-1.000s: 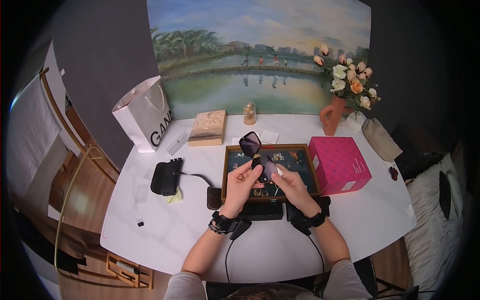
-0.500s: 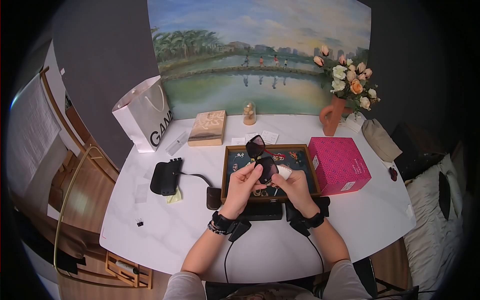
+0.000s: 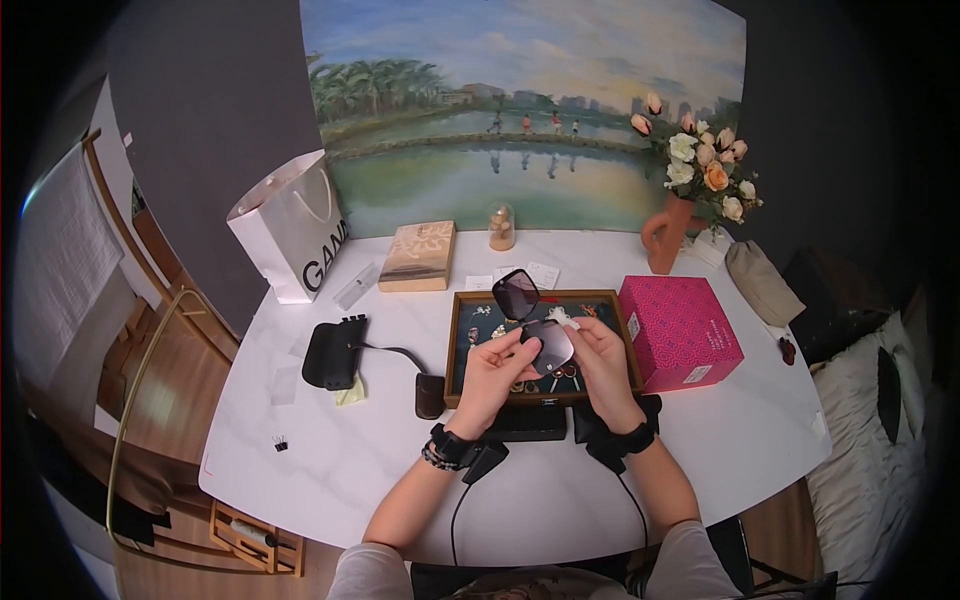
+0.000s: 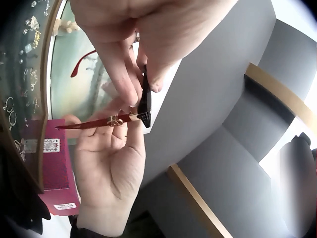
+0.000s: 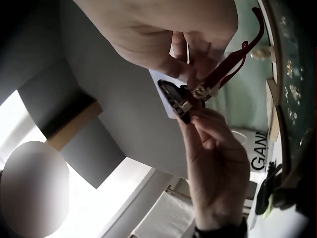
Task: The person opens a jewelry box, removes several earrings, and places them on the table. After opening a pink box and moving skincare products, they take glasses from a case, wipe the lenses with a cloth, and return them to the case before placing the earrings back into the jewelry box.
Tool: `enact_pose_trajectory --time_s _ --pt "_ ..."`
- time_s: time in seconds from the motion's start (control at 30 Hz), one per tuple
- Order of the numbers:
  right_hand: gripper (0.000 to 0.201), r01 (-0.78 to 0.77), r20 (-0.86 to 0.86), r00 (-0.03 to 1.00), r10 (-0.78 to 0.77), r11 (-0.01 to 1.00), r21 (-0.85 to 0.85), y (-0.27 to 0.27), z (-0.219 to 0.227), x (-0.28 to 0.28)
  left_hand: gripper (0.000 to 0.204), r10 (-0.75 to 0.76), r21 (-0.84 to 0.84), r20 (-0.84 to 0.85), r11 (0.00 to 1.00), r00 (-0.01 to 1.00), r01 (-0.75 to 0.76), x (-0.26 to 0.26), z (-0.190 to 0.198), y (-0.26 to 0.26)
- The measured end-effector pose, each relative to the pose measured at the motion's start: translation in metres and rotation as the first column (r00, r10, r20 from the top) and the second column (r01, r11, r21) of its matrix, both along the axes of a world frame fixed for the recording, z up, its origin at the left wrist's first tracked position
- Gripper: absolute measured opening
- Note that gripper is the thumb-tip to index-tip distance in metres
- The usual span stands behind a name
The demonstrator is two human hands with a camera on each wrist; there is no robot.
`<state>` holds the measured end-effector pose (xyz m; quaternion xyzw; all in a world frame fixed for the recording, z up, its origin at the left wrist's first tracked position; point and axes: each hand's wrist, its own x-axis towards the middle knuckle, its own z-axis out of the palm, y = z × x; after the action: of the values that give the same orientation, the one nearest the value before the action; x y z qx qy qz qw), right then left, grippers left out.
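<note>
Between the two hands is a pair of sunglasses with large dark lenses, a black front and red temples with gold ornaments near the hinges. My left hand pinches the front near its middle, thumb on the near side of a lens. My right hand is at the other lens edge and pinches a small white cloth with a jagged edge; part of the cloth is hidden behind the fingers. Below the hands, a wooden-framed jewelry tray holds several earrings and other trinkets on dark lining.
Right of the tray stands a pink box. A black glasses case and a small dark pouch lie to the left. Farther back are a white paper bag, a wooden box, a glass dome and a flower vase.
My right hand has shifted right and slightly up with the cloth, baring more of the near lens. The sunglasses have turned and moved a little to the right; my left hand still holds them.
</note>
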<state>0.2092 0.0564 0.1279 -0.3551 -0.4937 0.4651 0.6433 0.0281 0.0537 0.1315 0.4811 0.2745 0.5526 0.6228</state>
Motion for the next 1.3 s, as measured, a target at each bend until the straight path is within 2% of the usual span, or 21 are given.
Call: enact_pose_trajectory --time_s 0.07,0.1,0.23,0.3,0.33,0.4,0.5,0.73,0.8,0.93,1.0,1.03,1.1,1.13,1.2,1.23,1.3 --pt "0.025 -0.27 -0.183 0.951 0.251 0.959 -0.087 -0.006 0.006 0.0 0.022 0.028 -0.011 -0.002 1.0 1.0 -0.028 0.001 0.002 -0.001" --pt "0.029 -0.363 -0.207 0.918 0.338 0.927 -0.092 -0.004 0.002 0.003 0.023 0.056 -0.022 -0.005 0.998 0.998 -0.056 0.002 0.003 -0.001" --pt "0.032 -0.395 -0.289 0.895 0.341 0.906 -0.154 -0.008 0.006 -0.001 0.025 0.062 -0.01 -0.022 0.998 0.998 -0.062 0.0 0.003 0.0" --pt "0.032 -0.382 -0.103 0.923 0.37 0.914 -0.134 -0.006 -0.003 0.002 0.026 0.09 0.0 -0.004 0.996 0.996 -0.09 0.001 -0.002 0.002" --pt "0.032 -0.383 -0.103 0.923 0.371 0.914 -0.135 -0.008 -0.001 0.001 0.026 0.091 -0.001 -0.004 0.996 0.996 -0.091 0.001 -0.001 0.001" --pt "0.032 -0.353 0.11 0.927 0.359 0.933 -0.071 -0.013 0.005 -0.002 0.027 0.088 0.037 -0.026 0.995 0.996 -0.087 0.002 0.001 -0.001" --pt "0.032 -0.327 0.203 0.924 0.325 0.945 -0.022 -0.009 0.006 0.003 0.028 0.045 0.054 -0.08 0.998 0.996 -0.041 0.0 -0.007 0.002" --pt "0.027 -0.348 0.143 0.925 0.352 0.936 -0.052 -0.008 0.007 0.003 0.03 0.053 0.109 -0.15 0.993 0.987 -0.037 -0.006 -0.002 0.001" --pt "0.026 -0.352 0.224 0.903 0.367 0.93 -0.103 -0.006 0.005 0.007 0.03 0.042 0.124 -0.198 0.992 0.979 -0.018 -0.008 0.005 -0.001" --pt "0.026 -0.349 0.212 0.905 0.369 0.929 -0.125 -0.008 0.007 0.002 0.03 0.029 0.11 -0.258 0.994 0.966 0.0 -0.014 0.007 0.002" --pt "0.026 -0.328 0.107 0.934 0.341 0.937 -0.124 -0.008 0.003 -0.001 0.03 0.096 0.198 -0.263 0.979 0.96 -0.044 -0.013 -0.002 0.007" --pt "0.026 -0.33 0.109 0.933 0.344 0.936 -0.125 -0.006 0.0 -0.002 0.03 0.099 0.197 -0.261 0.979 0.96 -0.047 -0.013 -0.007 0.009" --pt "0.027 -0.341 -0.066 0.94 0.336 0.934 -0.105 -0.002 -0.006 -0.002 0.032 0.242 0.374 -0.381 0.923 0.892 -0.091 -0.011 -0.018 0.014" --pt "0.027 -0.341 -0.065 0.94 0.336 0.934 -0.105 -0.002 -0.004 -0.001 0.032 0.242 0.374 -0.38 0.923 0.893 -0.091 -0.008 -0.023 0.017" --pt "0.03 -0.43 -0.266 0.884 0.384 0.892 -0.139 -0.003 0.003 0.001 0.036 0.172 0.331 -0.186 0.938 0.967 -0.103 -0.005 -0.031 0.022" --pt "0.03 -0.43 -0.265 0.884 0.385 0.892 -0.139 -0.004 0.004 0.002 0.036 0.173 0.331 -0.186 0.938 0.967 -0.104 -0.007 -0.026 0.019" --pt "0.029 -0.472 -0.356 0.844 0.4 0.87 -0.144 -0.003 0.006 0.003 0.041 0.013 0.046 -0.213 0.999 0.977 -0.004 -0.012 -0.014 0.013"
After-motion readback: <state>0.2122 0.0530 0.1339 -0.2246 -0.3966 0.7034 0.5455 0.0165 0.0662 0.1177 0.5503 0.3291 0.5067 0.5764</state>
